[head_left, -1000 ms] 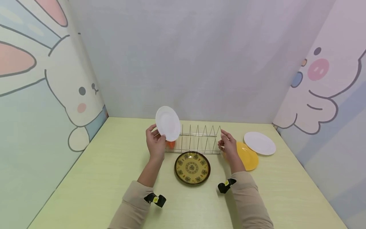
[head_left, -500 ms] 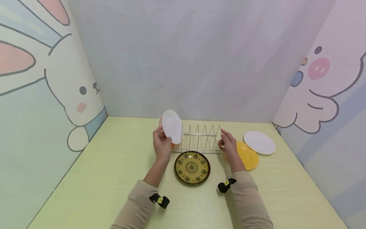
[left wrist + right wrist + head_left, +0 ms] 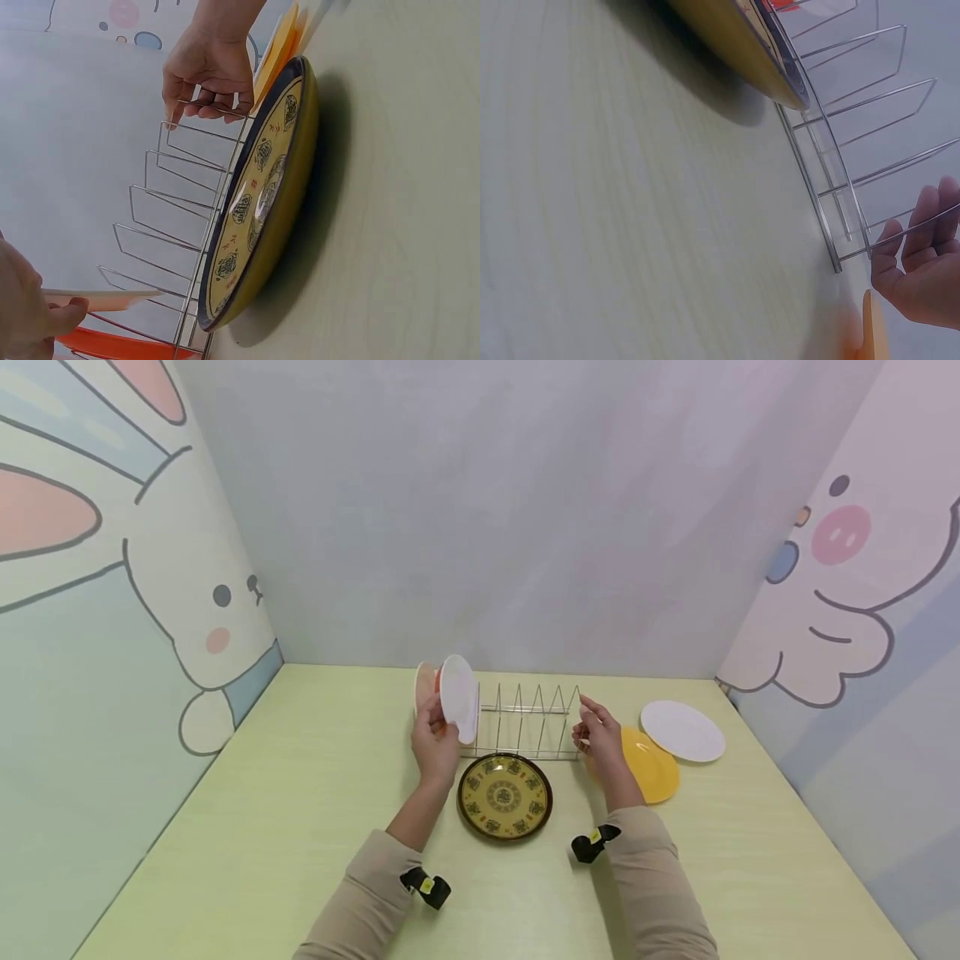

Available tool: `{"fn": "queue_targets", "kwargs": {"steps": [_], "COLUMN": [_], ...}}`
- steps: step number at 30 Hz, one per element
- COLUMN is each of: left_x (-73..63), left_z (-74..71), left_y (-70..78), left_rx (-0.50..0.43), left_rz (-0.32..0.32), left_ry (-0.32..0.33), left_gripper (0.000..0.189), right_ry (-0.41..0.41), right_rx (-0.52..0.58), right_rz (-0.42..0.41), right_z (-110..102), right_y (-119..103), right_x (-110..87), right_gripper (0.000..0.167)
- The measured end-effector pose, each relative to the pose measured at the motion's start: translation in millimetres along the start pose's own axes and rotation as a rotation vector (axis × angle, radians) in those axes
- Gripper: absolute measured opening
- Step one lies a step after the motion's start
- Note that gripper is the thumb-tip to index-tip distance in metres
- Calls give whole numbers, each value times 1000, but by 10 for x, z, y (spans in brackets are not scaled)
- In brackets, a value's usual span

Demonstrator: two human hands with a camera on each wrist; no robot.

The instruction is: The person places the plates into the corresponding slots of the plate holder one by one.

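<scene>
My left hand (image 3: 435,753) pinches a white plate (image 3: 459,692) by its lower edge, thumb on the near face. The plate stands nearly upright at the left end of a wire dish rack (image 3: 169,238). Just left of it in the rack are a cream plate (image 3: 423,683) and an orange-red plate (image 3: 124,345), both partly hidden by the hand. At the rack's right end my right hand (image 3: 600,739) holds the end wire, its fingers curled around it. A brown-rimmed, patterned yellow plate (image 3: 504,797) lies in front of the rack.
To the right, a yellow plate (image 3: 651,767) lies partly behind the right forearm. A white plate (image 3: 682,731) lies beyond it, overlapping its edge. A grey back wall (image 3: 480,527) rises behind the pale table (image 3: 247,827).
My left hand has moved right and down with the white plate, turning it more edge-on and bringing it to the rack's left end. The right hand has stayed at the rack.
</scene>
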State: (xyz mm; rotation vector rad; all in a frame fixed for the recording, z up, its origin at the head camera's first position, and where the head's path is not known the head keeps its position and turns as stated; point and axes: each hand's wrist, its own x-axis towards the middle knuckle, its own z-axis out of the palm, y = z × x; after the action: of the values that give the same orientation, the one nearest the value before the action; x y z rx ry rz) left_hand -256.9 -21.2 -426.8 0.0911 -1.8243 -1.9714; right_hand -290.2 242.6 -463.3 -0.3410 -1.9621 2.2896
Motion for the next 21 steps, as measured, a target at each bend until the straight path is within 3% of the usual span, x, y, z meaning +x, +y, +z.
{"fn": "queue_targets", "kwargs": {"steps": [11,17,21], "left_x": [10,71,82], "left_z": [-4,-25,-26], "left_y": [-86,-161,-181], "left_rx": [158,272,299], "left_rz": [101,113,117], "left_ry": [-15,-7,-8], "left_gripper": [48,36,33], "right_ry": [-13,-14,-14], "right_rx": [5,13,17], "right_rz": [3,5,3], "right_z": [9,6,4], "right_y": [-31,-21,-18], "right_x": [-20,-19,-21], "right_gripper": [43,44,43]}}
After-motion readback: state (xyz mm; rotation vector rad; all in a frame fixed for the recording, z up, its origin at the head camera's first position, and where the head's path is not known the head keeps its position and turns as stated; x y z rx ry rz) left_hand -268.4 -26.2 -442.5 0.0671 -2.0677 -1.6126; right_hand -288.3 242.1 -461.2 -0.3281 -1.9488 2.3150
